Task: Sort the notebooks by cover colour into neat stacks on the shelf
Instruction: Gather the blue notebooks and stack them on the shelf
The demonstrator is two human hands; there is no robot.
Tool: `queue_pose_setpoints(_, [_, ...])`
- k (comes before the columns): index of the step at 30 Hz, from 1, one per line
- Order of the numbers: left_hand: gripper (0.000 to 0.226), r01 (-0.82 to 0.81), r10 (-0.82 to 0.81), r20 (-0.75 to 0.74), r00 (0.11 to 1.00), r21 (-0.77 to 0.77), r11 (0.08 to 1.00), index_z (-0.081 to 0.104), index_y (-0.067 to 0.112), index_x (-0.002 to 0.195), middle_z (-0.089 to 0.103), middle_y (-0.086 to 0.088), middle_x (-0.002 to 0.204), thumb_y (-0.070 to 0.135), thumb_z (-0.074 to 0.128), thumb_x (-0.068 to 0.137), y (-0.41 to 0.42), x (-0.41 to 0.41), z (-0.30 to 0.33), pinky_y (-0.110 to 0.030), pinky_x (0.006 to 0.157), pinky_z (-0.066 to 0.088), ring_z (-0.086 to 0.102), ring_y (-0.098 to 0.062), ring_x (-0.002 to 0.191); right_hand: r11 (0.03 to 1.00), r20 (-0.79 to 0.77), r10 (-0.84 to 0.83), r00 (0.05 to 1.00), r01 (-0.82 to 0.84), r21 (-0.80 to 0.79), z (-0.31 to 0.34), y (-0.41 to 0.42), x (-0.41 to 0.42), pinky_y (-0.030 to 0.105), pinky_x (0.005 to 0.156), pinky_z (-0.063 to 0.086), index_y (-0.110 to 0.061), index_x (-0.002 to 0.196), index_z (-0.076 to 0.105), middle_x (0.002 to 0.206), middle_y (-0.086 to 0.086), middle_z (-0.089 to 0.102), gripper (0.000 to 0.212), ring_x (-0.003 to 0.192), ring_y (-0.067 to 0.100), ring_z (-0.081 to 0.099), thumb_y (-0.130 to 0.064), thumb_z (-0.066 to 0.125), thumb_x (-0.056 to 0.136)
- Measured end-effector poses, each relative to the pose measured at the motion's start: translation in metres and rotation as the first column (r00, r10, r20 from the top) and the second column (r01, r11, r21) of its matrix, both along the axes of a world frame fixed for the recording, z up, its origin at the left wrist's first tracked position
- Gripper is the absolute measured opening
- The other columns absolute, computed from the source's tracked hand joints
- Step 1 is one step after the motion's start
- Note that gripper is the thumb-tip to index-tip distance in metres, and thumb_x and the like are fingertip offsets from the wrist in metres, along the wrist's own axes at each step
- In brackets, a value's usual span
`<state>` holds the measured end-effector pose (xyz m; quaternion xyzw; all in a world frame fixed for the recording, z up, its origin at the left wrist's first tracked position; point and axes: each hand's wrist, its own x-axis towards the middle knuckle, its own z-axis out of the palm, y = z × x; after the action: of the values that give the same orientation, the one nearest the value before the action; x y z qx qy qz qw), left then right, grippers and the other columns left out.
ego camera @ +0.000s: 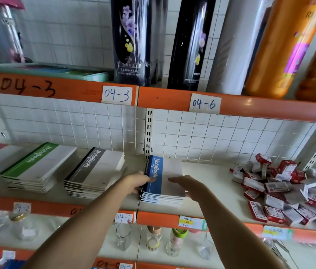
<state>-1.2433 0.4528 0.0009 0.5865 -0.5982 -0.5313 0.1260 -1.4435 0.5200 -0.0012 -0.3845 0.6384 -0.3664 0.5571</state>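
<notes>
Toward twelve o'clock, my left hand (140, 182) and flat right hand (189, 186) are squaring the blue stack (164, 183), left fingers curling round its spine.

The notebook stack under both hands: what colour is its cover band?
Blue, on the notebook stack; clearest in the head view.

The scene is lit brightly and evenly, perhaps by daylight from the right. Soft shadows are cast beneath the notebook stacks (97, 171). Streaks of glare are seen on the dark bottles (190, 45) and the orange bottle (281, 45). Straight shelf edges (250, 105) are bowed by wide-angle distortion. The corners and the lower shelf are rendered blurred.
</notes>
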Motion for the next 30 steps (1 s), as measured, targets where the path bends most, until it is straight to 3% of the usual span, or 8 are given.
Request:
queue_pose_setpoints(7, [0.055, 0.019, -0.024, 0.078, 0.997, 0.061, 0.998, 0.044, 0.008, 0.137, 0.052, -0.015, 0.141, 0.034, 0.066, 0.094, 0.004, -0.002, 0.014, -0.041, 0.068, 0.06, 0.062, -0.032, 0.111, 0.998, -0.291, -0.027, 0.956, 0.042, 0.045, 0.005, 0.001, 0.005, 0.036, 0.075, 0.058, -0.007, 0.114, 0.057, 0.107, 0.012, 0.064, 0.034, 0.095, 0.025, 0.066, -0.028, 0.068, 0.09])
queue_pose_setpoints(12, [0.048, -0.006, 0.001, 0.099, 0.995, 0.048, 0.999, 0.039, 0.005, 0.137, 0.05, -0.019, 0.141, 0.026, 0.059, 0.099, 0.015, -0.01, 0.014, -0.046, 0.08, 0.059, 0.062, -0.037, 0.112, 0.994, -0.391, -0.085, 0.916, 0.103, 0.025, 0.002, -0.003, 0.017, 0.035, 0.085, 0.058, -0.007, 0.118, 0.059, 0.112, 0.013, 0.065, 0.049, 0.099, 0.025, 0.067, -0.036, 0.075, 0.082])
queue_pose_setpoints(17, [0.044, 0.004, -0.011, 0.125, 0.992, 0.055, 0.998, 0.043, 0.004, 0.136, 0.053, -0.02, 0.135, 0.025, 0.058, 0.1, 0.017, -0.009, 0.021, -0.044, 0.078, 0.059, 0.066, -0.035, 0.1, 0.994, -0.308, -0.094, 0.947, 0.104, 0.019, 0.004, 0.005, 0.019, 0.025, 0.065, 0.055, -0.007, 0.117, 0.058, 0.104, 0.009, 0.064, 0.045, 0.087, 0.018, 0.065, -0.03, 0.076, 0.084])
queue_pose_setpoints(20, [0.046, 0.003, -0.002, 0.152, 0.988, -0.009, 1.0, 0.044, 0.007, 0.136, 0.056, -0.015, 0.133, 0.028, 0.06, 0.098, 0.018, -0.007, 0.016, -0.04, 0.079, 0.055, 0.06, -0.027, 0.103, 0.995, -0.273, -0.024, 0.962, 0.049, 0.084, 0.009, 0.016, 0.016, 0.027, 0.064, 0.05, -0.007, 0.113, 0.056, 0.097, 0.007, 0.061, 0.04, 0.085, 0.018, 0.061, -0.03, 0.075, 0.085])
queue_pose_setpoints(23, [0.044, -0.008, 0.009, 0.125, 0.992, -0.01, 1.0, 0.044, 0.01, 0.132, 0.057, -0.012, 0.131, 0.025, 0.064, 0.095, 0.021, -0.003, 0.014, -0.039, 0.086, 0.052, 0.059, -0.025, 0.106, 0.968, -0.338, 0.144, 0.93, -0.062, 0.242, 0.021, 0.024, 0.012, 0.046, 0.079, 0.056, -0.007, 0.129, 0.05, 0.128, 0.014, 0.055, 0.068, 0.117, 0.031, 0.055, -0.037, 0.082, 0.077])
queue_pose_setpoints(25, [0.049, 0.014, -0.022, 0.096, 0.995, 0.085, 0.996, 0.045, 0.011, 0.131, 0.061, -0.012, 0.119, 0.021, 0.07, 0.09, 0.023, 0.001, 0.02, -0.039, 0.086, 0.055, 0.063, -0.026, 0.099, 0.914, -0.412, 0.314, 0.855, -0.154, 0.376, 0.03, 0.028, 0.009, 0.043, 0.084, 0.057, -0.007, 0.135, 0.044, 0.133, 0.017, 0.051, 0.074, 0.114, 0.03, 0.056, -0.037, 0.081, 0.077])
queue_pose_setpoints(27, [0.059, 0.103, -0.137, 0.206, 0.969, 0.169, 0.98, 0.046, 0.013, 0.132, 0.061, -0.014, 0.12, 0.022, 0.078, 0.082, 0.026, 0.006, 0.025, -0.04, 0.09, 0.055, 0.064, -0.028, 0.101, 0.857, -0.459, 0.445, 0.769, -0.218, 0.466, 0.034, 0.033, 0.008, 0.035, 0.085, 0.056, -0.005, 0.133, 0.046, 0.116, 0.017, 0.06, 0.067, 0.095, 0.025, 0.062, -0.03, 0.078, 0.08])
queue_pose_setpoints(30, [0.054, 0.298, -0.302, 0.499, 0.812, 0.09, 0.95, 0.05, 0.012, 0.125, 0.064, -0.01, 0.12, 0.018, 0.079, 0.08, 0.033, 0.003, 0.026, -0.034, 0.091, 0.055, 0.065, -0.022, 0.107, 0.849, -0.549, 0.502, 0.668, -0.26, 0.46, 0.029, 0.04, 0.014, 0.023, 0.059, 0.053, -0.004, 0.096, 0.057, 0.079, 0.011, 0.061, 0.026, 0.07, 0.02, 0.063, -0.016, 0.074, 0.081])
